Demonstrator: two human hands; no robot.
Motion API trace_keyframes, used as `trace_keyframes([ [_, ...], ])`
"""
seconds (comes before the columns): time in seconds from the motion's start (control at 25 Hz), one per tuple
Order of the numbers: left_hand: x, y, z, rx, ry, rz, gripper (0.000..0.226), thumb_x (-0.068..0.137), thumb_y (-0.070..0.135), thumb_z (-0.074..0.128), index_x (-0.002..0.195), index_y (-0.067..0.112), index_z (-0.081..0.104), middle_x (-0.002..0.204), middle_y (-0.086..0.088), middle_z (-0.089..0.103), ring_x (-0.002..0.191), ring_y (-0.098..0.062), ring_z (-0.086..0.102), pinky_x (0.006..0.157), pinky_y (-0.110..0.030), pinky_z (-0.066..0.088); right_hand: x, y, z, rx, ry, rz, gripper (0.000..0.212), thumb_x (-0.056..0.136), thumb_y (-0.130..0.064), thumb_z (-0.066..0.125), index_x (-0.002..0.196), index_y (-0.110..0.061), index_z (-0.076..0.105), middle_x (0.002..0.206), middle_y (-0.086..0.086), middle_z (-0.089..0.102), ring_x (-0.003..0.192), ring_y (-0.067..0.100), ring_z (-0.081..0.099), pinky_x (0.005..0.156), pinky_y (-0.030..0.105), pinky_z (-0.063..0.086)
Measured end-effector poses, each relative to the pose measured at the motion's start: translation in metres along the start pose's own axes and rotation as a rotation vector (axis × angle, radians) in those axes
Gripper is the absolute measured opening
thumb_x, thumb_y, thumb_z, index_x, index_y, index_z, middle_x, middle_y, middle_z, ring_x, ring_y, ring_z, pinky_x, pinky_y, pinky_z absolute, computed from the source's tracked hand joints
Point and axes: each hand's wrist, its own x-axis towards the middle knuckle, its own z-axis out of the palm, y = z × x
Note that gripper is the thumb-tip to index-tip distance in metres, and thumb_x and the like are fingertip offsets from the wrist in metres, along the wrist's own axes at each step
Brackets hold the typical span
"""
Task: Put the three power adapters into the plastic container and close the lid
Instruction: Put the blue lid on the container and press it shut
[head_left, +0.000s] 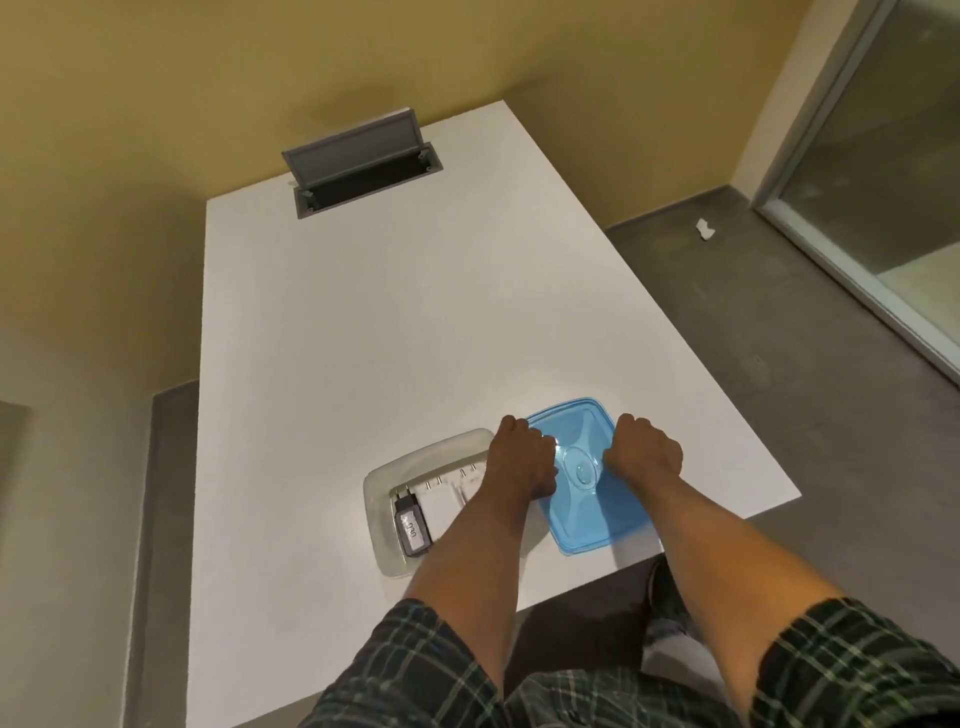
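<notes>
A clear plastic container (382, 480) sits on the white table near its front edge. Inside lie a black power adapter with a white label (413, 527) and white adapters (441, 506), partly hidden by my left forearm. To the right lies the blue translucent lid (582, 499), flat on the table, with its left edge at the container. My left hand (522, 454) grips the lid's left edge, fingers curled. My right hand (647, 449) holds the lid's right edge, fingers curled down.
The white table (363, 338) has an open grey cable hatch (361, 158) at its far end. Its right edge runs just beyond the lid. Grey floor lies to the right, with a white scrap (704, 227) near a glass door.
</notes>
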Motion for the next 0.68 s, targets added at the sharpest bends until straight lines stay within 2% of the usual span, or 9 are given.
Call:
trace_keyframes([
  [0.12, 0.003, 0.007, 0.009, 0.073, -0.084, 0.030, 0.026, 0.091, 0.029, 0.057, 0.111, 0.016, 0.069, 0.109, -0.007, 0.073, 0.111, -0.028, 0.063, 0.109, -0.037, 0.033, 0.002, 0.004, 0.006, 0.021, 0.014, 0.006, 0.024, 0.083, -0.014, 0.055, 0.107, -0.015, 0.055, 0.108, 0.005, 0.065, 0.100, 0.029, 0.066, 0.071, 0.030, 0.041],
  [0.36, 0.010, 0.008, 0.007, 0.049, -0.166, 0.015, 0.035, 0.096, 0.036, 0.051, 0.122, 0.016, 0.064, 0.123, -0.009, 0.069, 0.121, -0.031, 0.061, 0.109, -0.041, 0.035, 0.009, 0.013, 0.008, 0.026, -0.001, 0.004, 0.023, 0.083, -0.010, 0.053, 0.103, -0.015, 0.063, 0.108, 0.006, 0.068, 0.099, 0.030, 0.066, 0.074, 0.030, 0.044],
  [0.56, 0.006, 0.003, 0.002, -0.105, -0.232, -0.056, 0.045, 0.102, 0.043, 0.042, 0.129, 0.012, 0.058, 0.133, -0.013, 0.065, 0.125, -0.034, 0.059, 0.106, -0.042, 0.040, 0.012, 0.011, -0.003, 0.144, -0.028, -0.013, 0.026, 0.084, -0.012, 0.050, 0.105, -0.014, 0.065, 0.114, 0.007, 0.068, 0.103, 0.031, 0.064, 0.081, 0.032, 0.047],
  [0.68, 0.001, -0.001, -0.007, -0.259, -0.170, -0.107, 0.040, 0.102, 0.040, 0.042, 0.125, 0.011, 0.059, 0.130, -0.013, 0.066, 0.121, -0.034, 0.062, 0.101, -0.040, 0.045, 0.011, 0.003, -0.015, 0.195, 0.021, -0.079, 0.025, 0.086, -0.015, 0.047, 0.107, -0.014, 0.060, 0.114, 0.008, 0.067, 0.100, 0.032, 0.063, 0.077, 0.032, 0.044],
])
